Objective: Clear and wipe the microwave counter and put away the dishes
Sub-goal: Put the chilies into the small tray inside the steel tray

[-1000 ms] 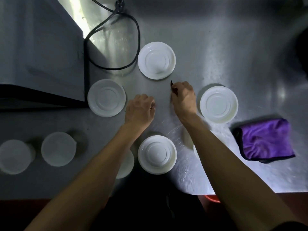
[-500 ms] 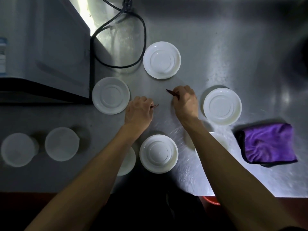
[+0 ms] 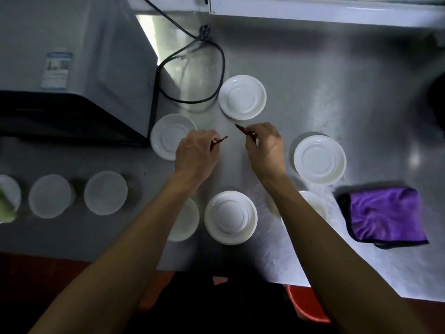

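Note:
Several white saucers lie on the steel counter [image 3: 337, 97]: one at the back [image 3: 242, 97], one beside the microwave [image 3: 168, 136], one at the right [image 3: 319, 159], one at the front [image 3: 230, 217]. Two more are partly hidden under my forearms. My left hand [image 3: 196, 157] pinches a thin dark red scrap [image 3: 221, 140] above the counter's middle. My right hand [image 3: 265, 147] pinches a similar dark red scrap [image 3: 240, 128], its tip pointing up-left. A folded purple cloth [image 3: 385, 216] lies at the right.
The microwave [image 3: 72, 75] fills the left side, its black cord [image 3: 192, 68] looping behind the saucers. Three frosted plastic containers [image 3: 106, 192] stand in a row at the left. A red bucket [image 3: 305, 307] shows below the counter's front edge.
Both hands have lifted thin dark red scraps from the counter's middle and drawn slightly apart. The view has tilted up, showing more of the microwave and the back edge.

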`<action>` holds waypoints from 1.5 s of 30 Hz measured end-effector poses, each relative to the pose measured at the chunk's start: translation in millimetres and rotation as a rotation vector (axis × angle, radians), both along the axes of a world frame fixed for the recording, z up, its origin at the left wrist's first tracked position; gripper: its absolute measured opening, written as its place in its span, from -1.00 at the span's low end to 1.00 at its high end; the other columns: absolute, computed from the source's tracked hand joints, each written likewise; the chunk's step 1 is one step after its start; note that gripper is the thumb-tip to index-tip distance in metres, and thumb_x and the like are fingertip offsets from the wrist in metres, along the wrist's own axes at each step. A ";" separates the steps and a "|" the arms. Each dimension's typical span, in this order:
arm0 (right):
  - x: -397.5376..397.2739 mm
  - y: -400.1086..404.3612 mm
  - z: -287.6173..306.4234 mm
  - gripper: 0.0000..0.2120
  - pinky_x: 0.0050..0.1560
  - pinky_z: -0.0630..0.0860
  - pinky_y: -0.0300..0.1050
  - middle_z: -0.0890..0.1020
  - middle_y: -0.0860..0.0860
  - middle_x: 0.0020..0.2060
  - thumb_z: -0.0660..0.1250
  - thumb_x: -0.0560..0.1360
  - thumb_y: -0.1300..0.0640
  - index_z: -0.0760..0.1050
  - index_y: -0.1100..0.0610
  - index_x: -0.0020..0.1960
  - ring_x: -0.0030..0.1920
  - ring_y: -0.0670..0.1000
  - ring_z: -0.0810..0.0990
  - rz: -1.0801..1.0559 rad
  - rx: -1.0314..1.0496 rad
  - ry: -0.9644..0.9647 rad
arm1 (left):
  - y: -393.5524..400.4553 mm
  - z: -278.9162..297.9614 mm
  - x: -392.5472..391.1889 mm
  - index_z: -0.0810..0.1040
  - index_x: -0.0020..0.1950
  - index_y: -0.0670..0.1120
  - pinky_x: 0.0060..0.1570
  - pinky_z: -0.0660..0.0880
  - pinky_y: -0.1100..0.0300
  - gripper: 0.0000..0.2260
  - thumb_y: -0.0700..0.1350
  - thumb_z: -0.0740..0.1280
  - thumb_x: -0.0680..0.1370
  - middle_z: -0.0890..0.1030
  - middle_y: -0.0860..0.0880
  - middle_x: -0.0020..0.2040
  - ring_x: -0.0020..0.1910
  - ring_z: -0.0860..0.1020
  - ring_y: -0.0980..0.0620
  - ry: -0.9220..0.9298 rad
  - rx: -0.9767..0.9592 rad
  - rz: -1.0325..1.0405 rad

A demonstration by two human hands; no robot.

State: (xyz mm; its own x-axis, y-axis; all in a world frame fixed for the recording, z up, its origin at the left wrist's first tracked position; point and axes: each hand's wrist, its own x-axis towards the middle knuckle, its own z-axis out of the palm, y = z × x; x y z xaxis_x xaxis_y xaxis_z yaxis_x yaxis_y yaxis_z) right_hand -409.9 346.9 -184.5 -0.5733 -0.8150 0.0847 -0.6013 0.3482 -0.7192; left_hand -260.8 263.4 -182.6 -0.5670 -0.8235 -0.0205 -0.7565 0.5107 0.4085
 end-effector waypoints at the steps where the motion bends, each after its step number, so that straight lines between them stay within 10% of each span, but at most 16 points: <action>1: 1.8 -1.2 5.0 -0.82 0.02 0.49 0.04 0.66 0.20 -0.06 0.32 0.49 0.39 0.63 0.32 0.05 -0.03 0.22 0.58 0.004 -0.030 0.013 | 0.4 5.9 1.2 0.62 0.04 -0.07 -0.12 0.55 -0.07 -0.89 -0.08 0.35 0.58 0.64 -0.06 -0.11 -0.12 0.55 -0.07 0.025 0.000 0.009; 16: 126.6 -21.7 67.0 -0.85 0.01 0.50 -0.06 0.66 0.10 -0.08 0.37 0.52 0.31 0.65 0.24 0.07 -0.03 0.11 0.58 0.257 -0.190 0.024 | 11.7 85.8 140.7 0.62 0.10 -0.08 -0.03 0.53 -0.06 -0.87 -0.10 0.35 0.58 0.63 -0.08 -0.06 -0.04 0.53 -0.08 0.088 -0.120 0.275; 45: 643.0 -52.3 129.7 -0.84 0.04 0.44 -0.17 0.66 0.06 -0.08 0.37 0.51 0.30 0.67 0.18 0.03 -0.02 0.07 0.60 0.872 -0.296 0.110 | 82.5 125.8 669.6 0.63 0.13 0.00 -0.11 0.49 0.14 -0.86 -0.07 0.37 0.58 0.61 0.02 -0.01 -0.04 0.58 0.01 0.196 -0.211 0.895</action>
